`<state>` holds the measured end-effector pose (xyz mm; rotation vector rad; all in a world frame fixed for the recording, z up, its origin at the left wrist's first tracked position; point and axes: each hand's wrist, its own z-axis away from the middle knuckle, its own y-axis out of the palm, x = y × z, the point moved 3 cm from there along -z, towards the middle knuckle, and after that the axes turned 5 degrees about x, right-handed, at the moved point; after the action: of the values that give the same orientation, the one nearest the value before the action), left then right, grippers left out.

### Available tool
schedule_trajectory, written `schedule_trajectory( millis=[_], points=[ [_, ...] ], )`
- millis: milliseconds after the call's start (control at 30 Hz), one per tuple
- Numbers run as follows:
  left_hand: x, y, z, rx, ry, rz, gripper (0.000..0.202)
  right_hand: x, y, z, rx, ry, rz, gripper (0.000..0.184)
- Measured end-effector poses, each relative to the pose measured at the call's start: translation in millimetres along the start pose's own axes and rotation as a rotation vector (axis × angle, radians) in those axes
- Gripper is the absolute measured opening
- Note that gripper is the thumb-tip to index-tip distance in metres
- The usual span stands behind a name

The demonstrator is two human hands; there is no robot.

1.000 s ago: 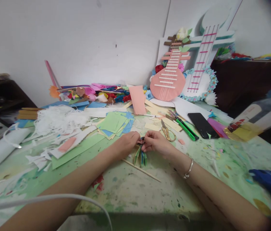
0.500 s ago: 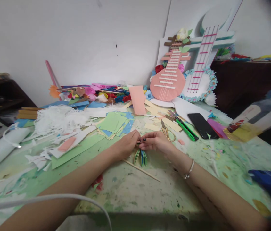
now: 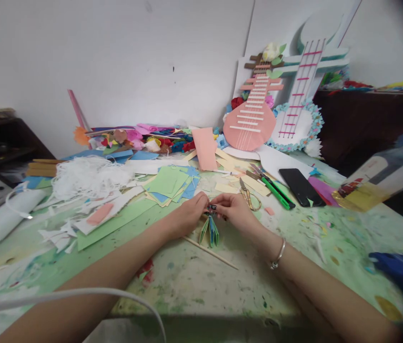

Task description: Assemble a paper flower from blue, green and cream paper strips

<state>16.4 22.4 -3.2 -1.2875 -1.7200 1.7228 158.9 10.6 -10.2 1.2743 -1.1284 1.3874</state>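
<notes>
A small bundle of pleated green and blue paper hangs below my fingertips, its folds fanned out at the bottom. My left hand is closed around the gathered top of the bundle. From the other side, the thumb and fingers of my right hand pinch the same top, where something small and dark shows. Too little of that dark bit is visible to name it. Just below the hands, a thin wooden stick lies slantwise on the table. Stacked green, blue and yellow paper squares sit beyond my left hand.
Gold-handled scissors, a green utility knife and a black phone lie to the right. Farther right is a plastic bottle. White shredded strips pile up at left. A white cable crosses the front left.
My right hand has shifted slightly, its fingers drawing back and uncovering more of the pleated paper's top. My left hand stays in nearly the same place.
</notes>
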Motion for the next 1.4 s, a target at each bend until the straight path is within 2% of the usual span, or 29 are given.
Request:
schedule_trajectory(
  millis=[167, 233, 333, 433, 567, 767, 1000, 1167, 1267, 1400],
  points=[
    [0, 1.1, -1, 0.028, -0.032, -0.020, 0.026, -2, -1, -2, 0.001, -0.189, 0.263, 0.010],
    [0, 2.1, -1, 0.028, -0.030, -0.013, 0.023, -2, -1, -3, 0.045, -0.163, 0.220, 0.012],
    [2, 3.0, -1, 0.012, -0.025, -0.020, 0.026, 1, -4, -4, 0.149, -0.063, 0.024, 0.010],
    [4, 3.2, -1, -0.003, -0.028, -0.043, 0.029, 2, -7, -5, 0.238, 0.014, -0.089, 0.018],
    [4, 3.0, -1, -0.003, -0.012, -0.033, 0.029, 0, -11, -5, 0.192, 0.054, -0.129, 0.016],
    [3, 1.6, -3, -0.087, -0.030, 0.170, 0.009, -3, -9, -3, 0.132, 0.073, -0.133, 0.021],
    [0, 2.9, -4, -0.115, -0.074, 0.257, 0.013, -8, -6, -5, 0.161, 0.110, -0.192, 0.013],
    [2, 1.7, -7, -0.142, -0.055, 0.115, 0.016, -6, -7, -6, 0.191, 0.043, -0.040, 0.006],
    [5, -1.5, -7, -0.138, -0.050, 0.103, 0.017, -3, -8, -6, 0.206, -0.029, 0.100, 0.021],
    [4, -1.4, -6, -0.070, -0.059, 0.160, 0.016, -3, -9, -5, 0.225, -0.079, 0.237, 0.035]
  ],
)
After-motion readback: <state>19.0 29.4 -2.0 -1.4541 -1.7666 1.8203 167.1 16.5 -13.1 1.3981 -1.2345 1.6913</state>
